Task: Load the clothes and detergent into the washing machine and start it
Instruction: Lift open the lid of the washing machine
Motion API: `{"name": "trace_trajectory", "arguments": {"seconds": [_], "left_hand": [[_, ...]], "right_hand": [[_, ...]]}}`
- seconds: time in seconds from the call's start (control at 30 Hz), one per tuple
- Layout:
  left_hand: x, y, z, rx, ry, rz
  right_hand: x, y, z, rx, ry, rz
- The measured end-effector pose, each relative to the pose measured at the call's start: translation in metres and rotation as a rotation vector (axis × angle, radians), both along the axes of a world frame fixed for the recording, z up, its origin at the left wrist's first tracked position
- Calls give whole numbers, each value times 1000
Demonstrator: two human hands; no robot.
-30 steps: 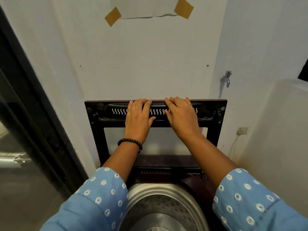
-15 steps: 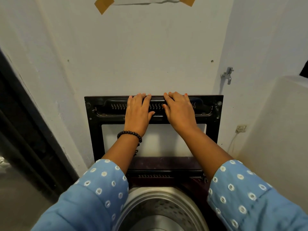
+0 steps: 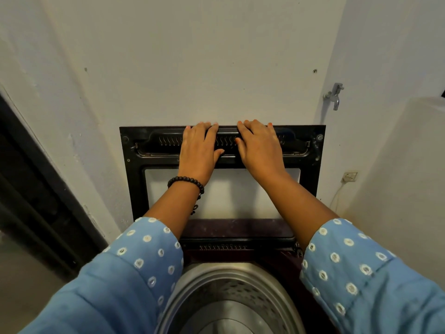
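Soft, even indoor light is filling the frame, brightest on the white wall (image 3: 216,68) at upper centre. The left edge is falling into deep shadow — the dark doorframe (image 3: 36,201) is losing detail. Faint shadows are trailing under the forearms. Wide-angle distortion is bowing the edges — focus is staying sharp centrally.

The washing machine lid (image 3: 134,179) stands raised and upright against the wall, a black frame around a clear pane, its inner face toward the person. Along its top edge runs a moulded handle strip with a row of wavy slots; the left hand (image 3: 198,150) and the right hand (image 3: 258,150) lie flat side by side on the middle of that strip, fingertips hooked over the upper rim. Below the wrists, between the forearms, the steel drum (image 3: 231,285) sits open, its perforated wall visible.
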State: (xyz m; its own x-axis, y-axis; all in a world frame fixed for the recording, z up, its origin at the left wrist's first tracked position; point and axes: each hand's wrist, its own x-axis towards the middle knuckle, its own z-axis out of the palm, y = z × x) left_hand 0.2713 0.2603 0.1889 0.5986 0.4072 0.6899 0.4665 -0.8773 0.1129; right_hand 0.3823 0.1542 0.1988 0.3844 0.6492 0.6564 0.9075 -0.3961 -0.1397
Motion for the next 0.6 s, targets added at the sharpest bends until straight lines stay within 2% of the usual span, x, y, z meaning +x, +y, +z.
{"name": "trace_trajectory", "arguments": {"seconds": [0.27, 0.6], "left_hand": [[3, -4, -13, 42, -13, 21], [4, -12, -44, 25, 99, 110]], "right_hand": [[-1, -2, -17, -2, -37, -5], [-3, -8, -41, -64, -32, -69]]}}
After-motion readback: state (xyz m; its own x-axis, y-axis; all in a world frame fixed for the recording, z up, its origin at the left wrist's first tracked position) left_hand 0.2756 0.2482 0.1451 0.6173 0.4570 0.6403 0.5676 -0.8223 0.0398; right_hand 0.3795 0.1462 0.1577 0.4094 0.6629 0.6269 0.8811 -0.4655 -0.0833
